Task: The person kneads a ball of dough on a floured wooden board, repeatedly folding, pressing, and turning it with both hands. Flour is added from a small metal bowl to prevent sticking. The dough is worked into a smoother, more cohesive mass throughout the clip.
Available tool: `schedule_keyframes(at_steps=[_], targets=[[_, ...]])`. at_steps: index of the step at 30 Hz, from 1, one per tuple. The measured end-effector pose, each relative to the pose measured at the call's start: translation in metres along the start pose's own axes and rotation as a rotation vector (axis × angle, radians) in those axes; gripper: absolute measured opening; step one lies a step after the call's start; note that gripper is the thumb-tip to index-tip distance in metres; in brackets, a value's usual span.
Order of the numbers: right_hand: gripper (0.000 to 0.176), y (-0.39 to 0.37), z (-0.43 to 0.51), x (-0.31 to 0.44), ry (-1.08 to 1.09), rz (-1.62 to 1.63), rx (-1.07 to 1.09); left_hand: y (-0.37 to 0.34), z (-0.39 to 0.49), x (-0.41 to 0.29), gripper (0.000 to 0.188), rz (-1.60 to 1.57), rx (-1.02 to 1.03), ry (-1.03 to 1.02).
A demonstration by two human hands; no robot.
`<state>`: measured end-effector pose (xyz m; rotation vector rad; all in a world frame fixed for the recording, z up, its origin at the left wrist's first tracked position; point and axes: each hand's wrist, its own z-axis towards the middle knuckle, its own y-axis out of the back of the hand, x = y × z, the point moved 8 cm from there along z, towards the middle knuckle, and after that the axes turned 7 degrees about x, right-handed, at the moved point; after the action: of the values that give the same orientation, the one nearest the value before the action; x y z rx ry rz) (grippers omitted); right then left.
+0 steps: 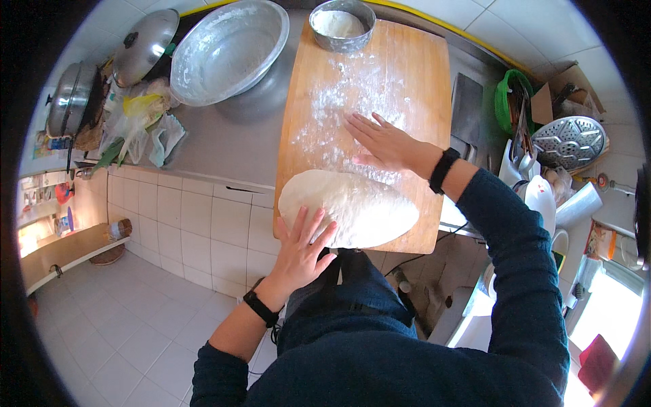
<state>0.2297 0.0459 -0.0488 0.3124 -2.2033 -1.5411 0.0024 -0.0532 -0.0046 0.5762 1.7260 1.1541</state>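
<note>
A large flattened oval of dough (356, 208) lies on the near end of a wooden board (427, 76). My left hand (302, 249) rests with spread fingers on the dough's near left edge. Beyond the dough, my right hand (381, 144) is palm down over flour (335, 102) scattered on the board, its fingers pointing to the upper left and the thumb apart. Neither hand grips anything. At the board's far end stands a round metal bowl (343, 46) with flour in it.
A wide metal basin (231, 53) dusted with flour stands left of the board on the steel counter (229, 137). Further left are a pan lid (145, 48), a lidded pan (74, 102) and plastic bags (135, 122). On the right are a green basket (503, 102) and a perforated metal steamer plate (569, 142).
</note>
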Motion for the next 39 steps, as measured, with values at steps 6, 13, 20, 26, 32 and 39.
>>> schedule_keyframes(at_steps=[6,13,20,26,32,39], targets=[[0.083,0.002,0.026,-0.012,-0.043,0.017,0.004,-0.001,-0.005,-0.003,0.079,-0.006,-0.088,0.000],[0.083,0.008,0.003,-0.017,-0.044,0.097,-0.127,-0.015,-0.001,0.000,0.087,0.083,-0.056,0.024],[0.082,-0.014,-0.033,-0.025,-0.167,-0.027,-0.028,-0.026,0.001,0.005,0.105,0.111,-0.123,-0.009],[0.084,-0.022,-0.055,-0.039,-0.285,0.029,-0.098,-0.035,0.003,0.009,0.105,0.176,-0.162,0.000],[0.079,-0.028,-0.058,-0.047,-0.344,0.047,-0.116,-0.028,0.014,0.011,0.102,0.135,-0.142,-0.018],[0.067,0.014,-0.073,-0.043,-0.342,0.478,-0.274,0.006,0.058,0.016,0.091,0.060,0.050,0.085]])
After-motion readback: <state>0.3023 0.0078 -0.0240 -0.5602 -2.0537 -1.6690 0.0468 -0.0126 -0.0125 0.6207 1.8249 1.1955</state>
